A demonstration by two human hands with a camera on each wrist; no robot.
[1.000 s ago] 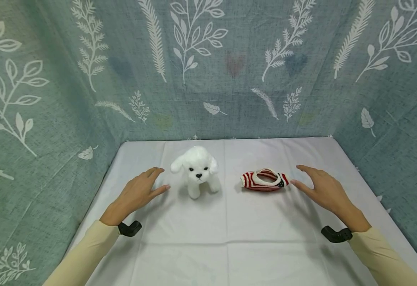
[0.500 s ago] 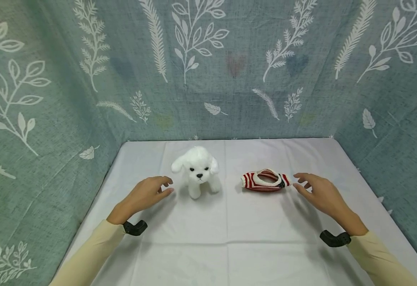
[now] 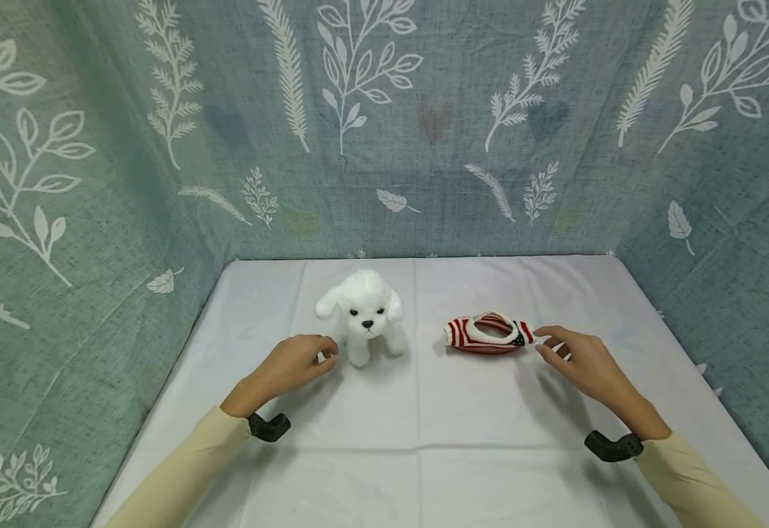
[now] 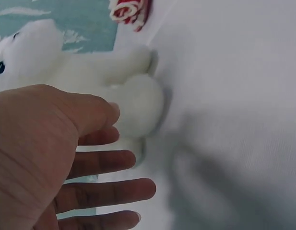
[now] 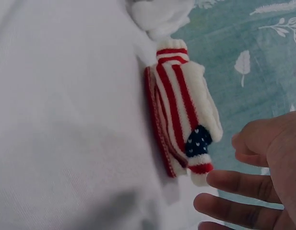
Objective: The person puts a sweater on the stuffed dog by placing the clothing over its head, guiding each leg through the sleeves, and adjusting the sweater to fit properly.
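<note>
A white plush dog (image 3: 366, 315) stands upright on the table, facing me. Beside its front leg is my left hand (image 3: 295, 364); in the left wrist view the thumb lies in front of the dog's body (image 4: 138, 103), the fingers spread and gripping nothing. Whether they touch the fur I cannot tell. To the dog's right lies a small knitted sweater (image 3: 470, 337), red-and-white striped with a navy starred patch (image 5: 198, 140) and a wide white-edged opening. My right hand (image 3: 585, 364) is at its right sleeve end, fingers loosely bent, fingertips very close to the cuff (image 5: 200, 172) without pinching it.
A white cloth with fold creases covers the table (image 3: 417, 418). Blue-green curtain fabric (image 3: 384, 132) with white leaf prints stands at the back and both sides. A dark camera mount sits on each wrist.
My left hand has moved right and slightly nearer me, up to the dog, its fingers bending a little. The right hand has edged left toward the sweater's cuff. Dog and sweater have stayed put.
</note>
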